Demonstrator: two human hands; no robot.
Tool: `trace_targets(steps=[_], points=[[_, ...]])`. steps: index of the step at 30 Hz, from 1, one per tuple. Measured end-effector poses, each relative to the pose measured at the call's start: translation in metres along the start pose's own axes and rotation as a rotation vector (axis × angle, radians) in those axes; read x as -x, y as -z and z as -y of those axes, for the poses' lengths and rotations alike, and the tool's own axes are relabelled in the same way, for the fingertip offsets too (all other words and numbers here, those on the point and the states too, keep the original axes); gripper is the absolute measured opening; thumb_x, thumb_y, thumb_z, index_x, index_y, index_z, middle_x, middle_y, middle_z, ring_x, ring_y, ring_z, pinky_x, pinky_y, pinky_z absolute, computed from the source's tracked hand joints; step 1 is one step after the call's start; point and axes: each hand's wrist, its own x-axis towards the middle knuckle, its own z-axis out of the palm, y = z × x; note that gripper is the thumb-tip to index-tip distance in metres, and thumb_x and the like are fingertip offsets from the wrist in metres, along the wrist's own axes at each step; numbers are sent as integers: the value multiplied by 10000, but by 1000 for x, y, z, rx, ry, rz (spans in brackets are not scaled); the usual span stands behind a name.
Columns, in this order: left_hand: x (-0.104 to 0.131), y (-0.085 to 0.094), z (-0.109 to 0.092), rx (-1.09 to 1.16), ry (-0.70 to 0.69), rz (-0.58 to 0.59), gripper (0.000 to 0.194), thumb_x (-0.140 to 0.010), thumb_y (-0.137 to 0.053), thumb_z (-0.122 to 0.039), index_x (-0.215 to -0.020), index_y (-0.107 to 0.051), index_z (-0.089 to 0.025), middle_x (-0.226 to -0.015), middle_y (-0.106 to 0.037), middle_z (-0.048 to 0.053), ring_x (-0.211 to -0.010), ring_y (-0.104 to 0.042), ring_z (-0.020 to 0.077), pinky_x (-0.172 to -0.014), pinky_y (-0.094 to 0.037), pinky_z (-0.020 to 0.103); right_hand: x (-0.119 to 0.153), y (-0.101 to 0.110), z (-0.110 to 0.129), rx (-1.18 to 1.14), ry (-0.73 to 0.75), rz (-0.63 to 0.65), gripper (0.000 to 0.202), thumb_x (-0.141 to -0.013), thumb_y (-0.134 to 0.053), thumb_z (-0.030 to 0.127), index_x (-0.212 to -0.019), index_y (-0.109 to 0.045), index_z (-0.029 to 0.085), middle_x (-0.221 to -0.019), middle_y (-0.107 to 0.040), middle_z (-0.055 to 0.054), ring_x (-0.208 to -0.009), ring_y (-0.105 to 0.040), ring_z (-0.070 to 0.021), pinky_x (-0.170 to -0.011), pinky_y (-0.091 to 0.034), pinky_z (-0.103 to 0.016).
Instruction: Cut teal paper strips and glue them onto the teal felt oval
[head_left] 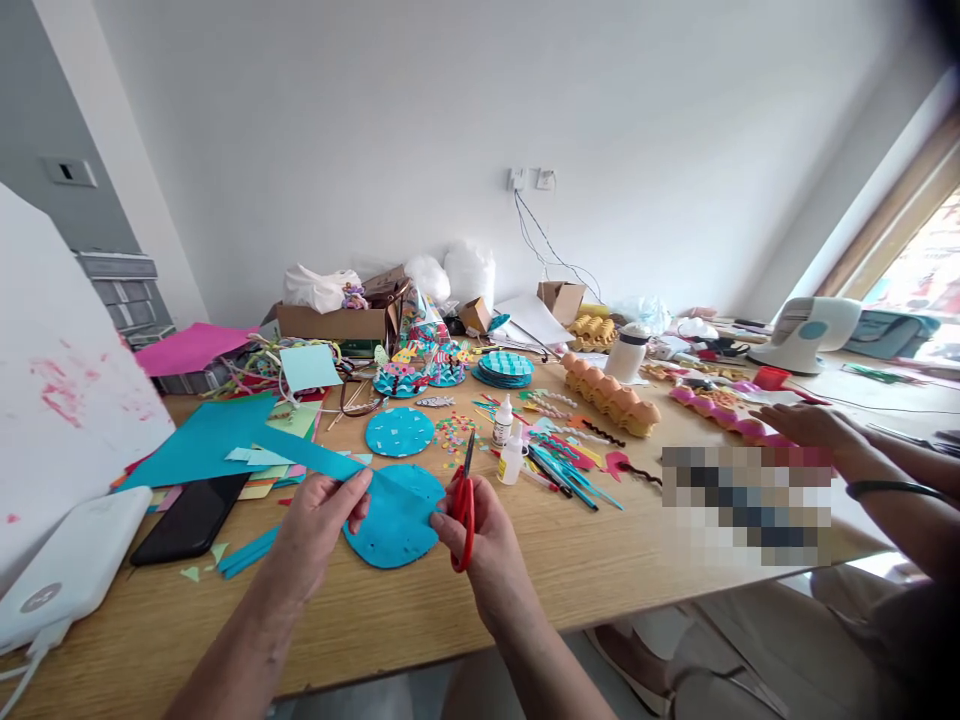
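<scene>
My left hand (322, 520) is closed, thumb and fingers pinching a blue paper strip (307, 452) that slants up to the left. In my right hand (484, 545) is a pair of red-handled scissors (466, 515), their dark blades pointing up and away from me. Beneath and between both hands lies a blue round disc (394, 540) on the table. Blue on blue, I cannot tell whether the strip reaches my right fingertips. Just beyond is a second blue disc (399, 432) dotted with pale paper bits. Small glue bottles (511, 460) stand right of the scissors.
Left are a black phone (191, 518), a white power bank (71, 560), blue strips (251, 552) and a blue sheet (195, 440). Painted egg cartons (611, 395), pipe cleaners (566, 470) and stacked blue discs (504, 370) lie farther off. Another person's hand (806, 425) is at the right.
</scene>
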Motion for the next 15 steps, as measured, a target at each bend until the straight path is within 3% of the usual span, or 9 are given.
trace_targets(steps=[7,11,15], points=[[-7,23,-19,122,43,-135,338,-632,-697,-400,-492,-534,-139,-448,-525,-25,-436,-446,73,-408,-365,165,6,20,6,106,-43,17,337,-599,-722,294,-811,-479,199,-682,-512,41,-578,-431,-91,-514,-327,-204],[-8,29,-18,205,109,-178,308,-570,-747,-390,-562,-563,-143,-466,-579,-19,-444,-510,92,-413,-410,169,13,28,2,235,-88,77,327,-615,-690,342,-811,-471,198,-662,-490,41,-572,-426,-97,-517,-328,-210],[-9,44,-16,254,117,-241,275,-537,-770,-347,-582,-574,-159,-488,-623,-7,-453,-569,121,-397,-434,173,15,55,1,695,-118,172,174,-683,-587,310,-781,-508,191,-593,-477,42,-539,-419,-109,-507,-295,-224]])
